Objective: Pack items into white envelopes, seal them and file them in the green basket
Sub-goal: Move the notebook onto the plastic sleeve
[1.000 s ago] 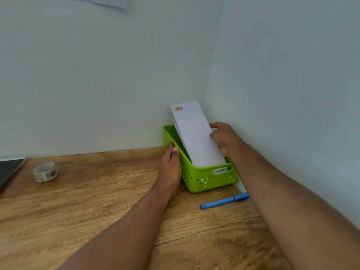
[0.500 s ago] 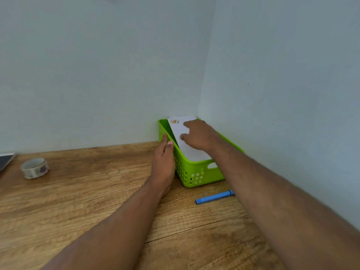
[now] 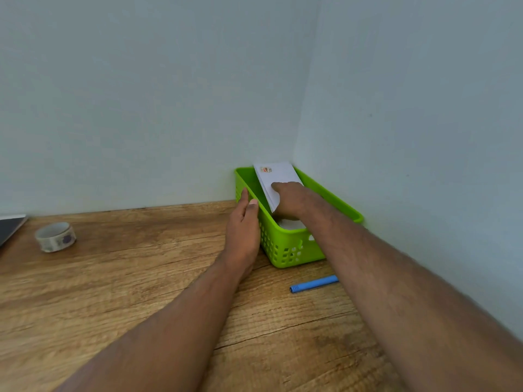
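- Filing step: a white rectangular paper envelope (image 3: 276, 176) with a small coloured stamp at its upper corner stands inside the bright green perforated plastic basket (image 3: 283, 251), tilted so that its top edge rests toward the far rim.
- Right hand (image 3: 288, 200): reaches into the basket from above; fingers lie over the envelope's lower face. The grip appears to press the envelope down and back, probably to seat it. Whether the thumb curls behind the paper cannot be told; it is hidden.
- Left hand (image 3: 243, 230): rests flat against the basket's outer left wall, fingers straight, thumb at the rim. The grip is released and holds nothing; this contact likely braces the light basket against sliding while the other hand pushes.
- Basket position: set in the corner where two pale walls meet, on the wooden table (image 3: 127, 292); the walls give further support.
- Other items: a blue plastic pen (image 3: 313, 284) lies on the table just in front of the basket; a roll of patterned tape (image 3: 55, 236) sits well apart to the left.
- Further white paper shows low in the basket near the front wall.
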The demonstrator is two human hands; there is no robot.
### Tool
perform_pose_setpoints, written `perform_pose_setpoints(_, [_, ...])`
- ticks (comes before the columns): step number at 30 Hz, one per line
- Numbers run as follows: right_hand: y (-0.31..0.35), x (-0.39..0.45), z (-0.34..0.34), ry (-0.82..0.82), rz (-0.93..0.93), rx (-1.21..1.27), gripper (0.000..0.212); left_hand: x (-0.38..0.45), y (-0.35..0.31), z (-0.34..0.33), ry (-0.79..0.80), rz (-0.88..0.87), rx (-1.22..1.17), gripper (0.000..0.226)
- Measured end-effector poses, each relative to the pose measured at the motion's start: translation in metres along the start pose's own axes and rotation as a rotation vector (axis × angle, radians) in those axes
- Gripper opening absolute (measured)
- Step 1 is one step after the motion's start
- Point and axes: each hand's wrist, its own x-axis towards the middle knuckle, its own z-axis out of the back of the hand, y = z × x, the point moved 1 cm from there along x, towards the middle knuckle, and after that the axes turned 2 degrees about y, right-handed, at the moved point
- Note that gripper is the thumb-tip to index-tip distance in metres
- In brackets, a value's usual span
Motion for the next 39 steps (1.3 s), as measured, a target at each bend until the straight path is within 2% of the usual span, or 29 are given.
perform_pose_setpoints(9, [0.003, -0.003, 0.002, -0.034, 0.013, -0.122, 0.07, -0.002, 0.0, 0.004, 0.001, 0.025, -0.022, 0.047])
perform_pose_setpoints(14, [0.013, -0.024, 0.025, 0.026, -0.013, -0.015, 0.088, -0.011, -0.009, 0.008, -0.01, 0.075, -0.027, 0.051])
perform_pose_setpoints(16, [0.02, -0.036, 0.042, -0.019, -0.016, 0.011, 0.087, -0.021, -0.02, 0.011, -0.04, 0.109, -0.07, 0.051])
perform_pose_setpoints(18, [0.029, -0.046, 0.06, -0.101, -0.008, 0.021, 0.076, -0.03, -0.029, 0.015, -0.066, 0.144, -0.07, 0.052])
perform_pose_setpoints(20, [0.049, -0.056, 0.074, -0.191, 0.047, 0.036, 0.062, -0.039, -0.038, 0.033, -0.08, 0.117, 0.078, 0.055])
perform_pose_setpoints(23, [0.089, -0.066, 0.083, -0.276, 0.171, 0.079, 0.051, -0.051, -0.057, 0.083, -0.069, -0.022, 0.481, 0.051])
perform_pose_setpoints(27, [0.158, -0.073, 0.067, -0.213, 0.319, 0.17, 0.053, -0.06, -0.1, 0.179, -0.062, -0.242, 1.139, 0.048])
perform_pose_setpoints(30, [0.213, -0.081, 0.039, -0.139, 0.419, 0.262, 0.058, -0.073, -0.125, 0.241, -0.185, -0.254, 1.353, 0.045])
perform_pose_setpoints(33, [0.266, -0.09, 0.005, -0.07, 0.498, 0.358, 0.056, -0.09, -0.122, 0.284, -0.309, -0.146, 1.515, 0.041])
perform_pose_setpoints(35, [0.287, -0.093, -0.017, -0.05, 0.506, 0.41, 0.054, -0.097, -0.111, 0.298, -0.317, -0.017, 1.639, 0.039])
perform_pose_setpoints(39, [0.316, -0.092, -0.053, -0.072, 0.505, 0.469, 0.05, -0.1, -0.104, 0.31, -0.343, 0.234, 1.629, 0.042])
